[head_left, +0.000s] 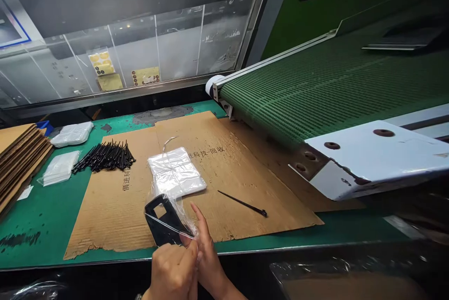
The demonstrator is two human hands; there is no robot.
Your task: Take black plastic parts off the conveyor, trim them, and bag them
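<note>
A heap of black ties (pixel 105 156) sits at far left on cardboard (pixel 119 225) and green bench (pixel 45 230). Next, over the cardboard's near edge, a black part (pixel 171 218) in a clear bag (pixel 188 218) hangs just beyond both hands, its long axis slanting down rightward to them. The left hand (pixel 174 267), nearer it, clenches the gathered bag; the right hand (pixel 207 244) presses alongside, index finger raised, its grip hidden. A single tie (pixel 242 203) lies farther right, untouched.
</note>
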